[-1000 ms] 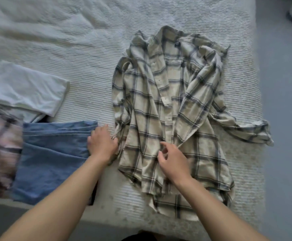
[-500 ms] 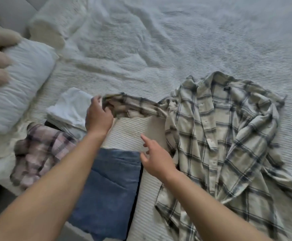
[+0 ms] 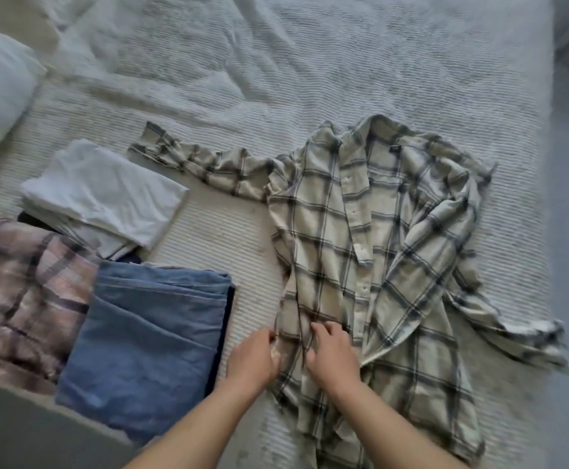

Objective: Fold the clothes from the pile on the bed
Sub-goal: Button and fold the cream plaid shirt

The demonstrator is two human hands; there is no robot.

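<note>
1. The cream and dark checked button shirt [image 3: 371,252] lies spread on the white ribbed bed [image 3: 310,79], under and beyond the hands.
2. The left hand [image 3: 254,358] and right hand [image 3: 332,353] sit close together, fingers curled into the shirt's lower left edge.
3. Pulling there could bunch the crumpled right side more.
4. Half a second ago the left hand held the long sleeve [image 3: 192,157] out; now the sleeve lies flat, far beyond the hands.
</note>
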